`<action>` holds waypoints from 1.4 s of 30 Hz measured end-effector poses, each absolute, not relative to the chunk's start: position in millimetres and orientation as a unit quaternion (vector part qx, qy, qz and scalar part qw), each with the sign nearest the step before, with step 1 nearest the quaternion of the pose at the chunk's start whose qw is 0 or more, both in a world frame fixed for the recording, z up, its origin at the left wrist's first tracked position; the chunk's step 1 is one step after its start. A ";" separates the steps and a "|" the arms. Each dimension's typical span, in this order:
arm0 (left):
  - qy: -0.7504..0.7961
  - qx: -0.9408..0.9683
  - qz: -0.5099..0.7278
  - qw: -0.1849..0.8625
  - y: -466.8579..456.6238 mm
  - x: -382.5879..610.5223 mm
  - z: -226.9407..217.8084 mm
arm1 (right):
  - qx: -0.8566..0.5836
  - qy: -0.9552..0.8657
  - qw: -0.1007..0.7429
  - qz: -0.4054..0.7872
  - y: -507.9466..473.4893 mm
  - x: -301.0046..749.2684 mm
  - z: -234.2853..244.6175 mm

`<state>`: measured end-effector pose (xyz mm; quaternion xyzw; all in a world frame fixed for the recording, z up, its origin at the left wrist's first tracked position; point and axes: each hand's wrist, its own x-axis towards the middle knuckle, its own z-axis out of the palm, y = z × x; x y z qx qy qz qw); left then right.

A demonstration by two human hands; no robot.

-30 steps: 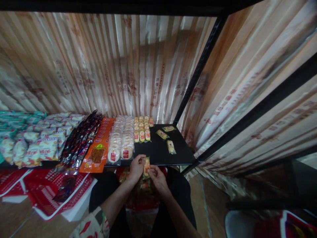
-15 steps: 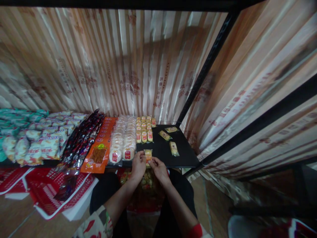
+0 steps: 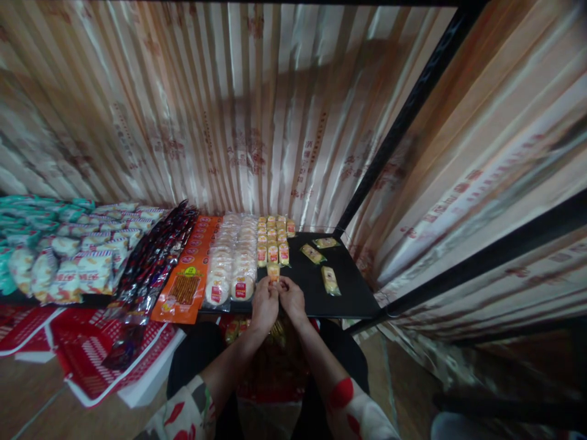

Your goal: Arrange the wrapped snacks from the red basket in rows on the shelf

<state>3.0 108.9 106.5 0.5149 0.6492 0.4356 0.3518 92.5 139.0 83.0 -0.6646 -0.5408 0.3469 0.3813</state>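
My left hand (image 3: 265, 304) and my right hand (image 3: 290, 297) meet over the black shelf (image 3: 312, 287) and pinch one small yellow snack packet (image 3: 274, 271) between their fingertips. The packet sits just in front of the rows of the same yellow packets (image 3: 272, 239). Both hands have their fingers closed on the packet's near end. A bag with more yellow packets (image 3: 257, 333) lies in my lap below the hands, partly hidden by my arms.
Three loose yellow packets (image 3: 330, 280) lie on the shelf's right part. To the left are round white cakes (image 3: 232, 263), an orange pack (image 3: 186, 275), dark wrappers (image 3: 153, 260) and white bags (image 3: 68, 263). A red basket (image 3: 92, 354) sits below left. Striped curtain and black frame posts (image 3: 403, 122) enclose the shelf.
Both hands have carried the yellow packet forward from in front of the shelf edge onto the shelf, up to the front of the yellow rows.
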 end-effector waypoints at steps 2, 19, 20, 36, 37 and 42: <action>0.645 0.502 0.447 0.363 112.6 5.1 104.3 | -0.671 -0.546 0.371 0.337 144.3 90.2 81.5; 0.662 0.469 0.447 0.376 137.0 8.0 98.9 | -0.664 -0.582 0.348 0.316 171.6 73.9 81.2; 0.660 0.465 0.453 0.379 138.3 7.4 98.4 | -0.660 -0.585 0.349 0.317 172.3 73.1 82.5; 0.696 0.495 0.364 0.371 137.5 5.5 120.0 | -0.633 -0.594 0.389 0.307 176.3 64.4 68.0; 0.702 0.494 0.352 0.373 137.2 6.0 121.4 | -0.632 -0.597 0.394 0.299 175.9 64.5 67.3; 0.716 0.493 0.329 0.370 138.4 8.2 121.8 | -0.611 -0.602 0.420 0.297 175.2 63.8 64.3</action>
